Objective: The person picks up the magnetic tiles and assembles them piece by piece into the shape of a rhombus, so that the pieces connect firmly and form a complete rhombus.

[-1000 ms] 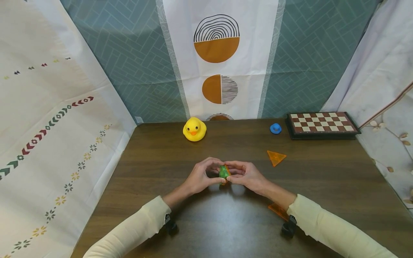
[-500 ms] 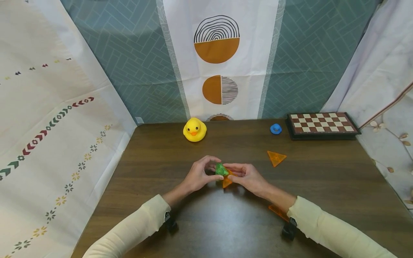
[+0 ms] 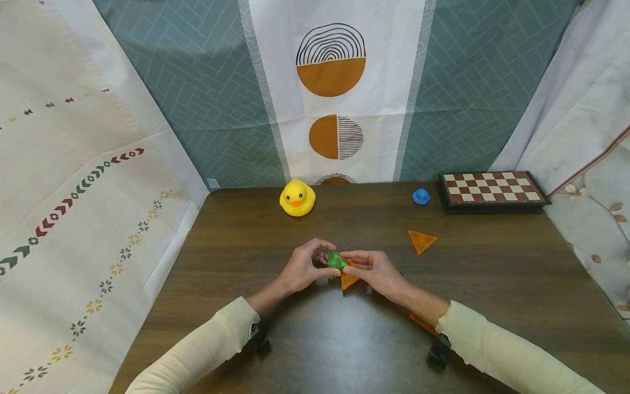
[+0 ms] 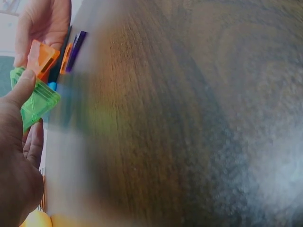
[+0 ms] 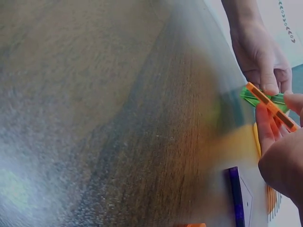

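Both hands meet at the middle of the table, raised a little over it. My left hand pinches a clear green plastic tile piece between thumb and fingers; it shows more than one ribbed edge. With thumb and fingertips, my right hand holds a clear orange triangular tile. In the right wrist view the orange tile is seen edge-on, overlapping the green piece. The left wrist view shows the two pieces right beside each other, with the fingers hiding parts of both.
Another orange triangle lies at back right, and one more is partly under the right forearm. A purple tile lies near the right hand. Along the back stand a yellow duck, a small blue duck and a checkered board box.
The green piece has shifted slightly left and turned in my left hand. The orange tile has tilted so more of its face shows below the fingers. Both hands keep their hold.
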